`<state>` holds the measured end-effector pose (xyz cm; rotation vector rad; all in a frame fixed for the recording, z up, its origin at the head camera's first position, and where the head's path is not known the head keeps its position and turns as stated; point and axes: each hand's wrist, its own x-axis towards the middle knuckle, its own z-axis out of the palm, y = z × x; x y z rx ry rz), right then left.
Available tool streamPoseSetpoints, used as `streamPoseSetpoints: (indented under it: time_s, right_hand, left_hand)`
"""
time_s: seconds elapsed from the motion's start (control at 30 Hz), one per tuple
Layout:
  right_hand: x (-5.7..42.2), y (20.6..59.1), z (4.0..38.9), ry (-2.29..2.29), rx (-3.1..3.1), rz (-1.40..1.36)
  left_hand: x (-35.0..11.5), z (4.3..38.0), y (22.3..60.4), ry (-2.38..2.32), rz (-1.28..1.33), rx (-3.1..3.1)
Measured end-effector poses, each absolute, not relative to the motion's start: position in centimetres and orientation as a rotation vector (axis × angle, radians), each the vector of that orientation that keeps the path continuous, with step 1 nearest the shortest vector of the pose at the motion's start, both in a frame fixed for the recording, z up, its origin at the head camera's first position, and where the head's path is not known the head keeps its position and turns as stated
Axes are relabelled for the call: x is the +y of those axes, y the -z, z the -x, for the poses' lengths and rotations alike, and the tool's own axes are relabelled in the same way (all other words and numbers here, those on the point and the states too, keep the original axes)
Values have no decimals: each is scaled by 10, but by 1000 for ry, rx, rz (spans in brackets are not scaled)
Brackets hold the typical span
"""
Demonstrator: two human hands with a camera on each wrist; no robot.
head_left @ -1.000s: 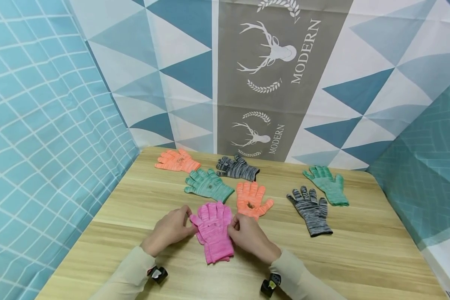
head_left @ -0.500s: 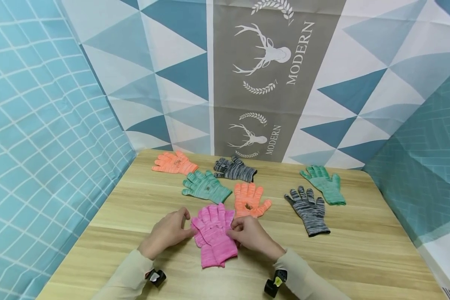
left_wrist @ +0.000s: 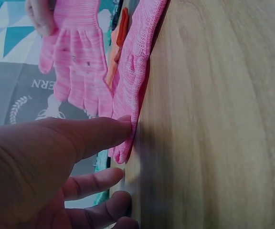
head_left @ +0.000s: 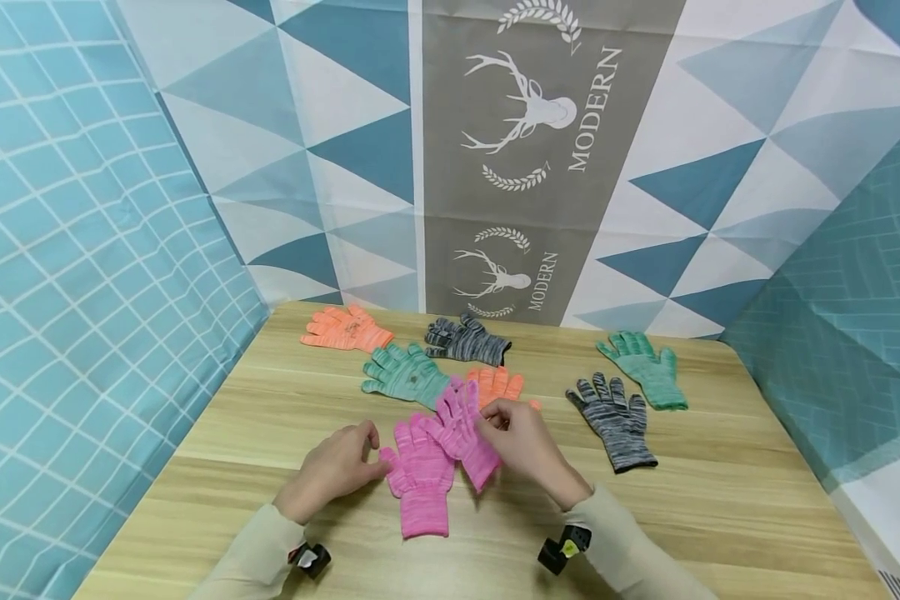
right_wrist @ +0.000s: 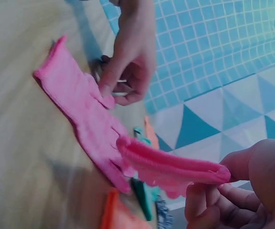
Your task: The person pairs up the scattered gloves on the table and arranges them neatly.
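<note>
The lying pink glove (head_left: 423, 471) rests flat on the table (head_left: 720, 500) at the lower middle of the frame, cuff toward the bottom edge. Just up and right of it, the raised pink glove (head_left: 461, 425) is lifted and tilted, overlapping its neighbour in the head view; whether the two touch I cannot tell. In the left wrist view I note small dark marks on its palm.

The right hand (head_left: 521, 437) pinches the raised glove at a corner of its cuff between thumb and fingers, a hold that, I judge, leaves the rest of the fabric hanging free. The left hand (head_left: 337, 467) has relaxed, spread fingers; only its thumb touches the lying glove's edge, probably to steady it.

Behind the raised glove, at the centre, I see the near orange glove (head_left: 497, 383), partly hidden, and the left green glove (head_left: 401, 375). The far orange glove (head_left: 348, 329) and the far grey glove (head_left: 467, 340) lie toward the table's back edge. At the right, the near grey glove (head_left: 615, 425) and the right green glove (head_left: 648, 367) lie well apart from the others, palms spread flat, which presumably keeps each outline readable.
</note>
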<state>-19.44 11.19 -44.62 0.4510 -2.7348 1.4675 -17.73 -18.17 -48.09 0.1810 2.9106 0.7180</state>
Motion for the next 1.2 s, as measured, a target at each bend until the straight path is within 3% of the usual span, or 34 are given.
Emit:
streamPoseSetpoints:
  time_s: [0.43, 1.2]
  right_hand:
    - [131, 416, 206, -1356, -2631, -361]
    - [60, 466, 180, -1368, -2859, -974]
  left_hand:
    - [-179, 176, 484, -672, -279, 2922]
    - [-174, 173, 483, -592, -229, 2965]
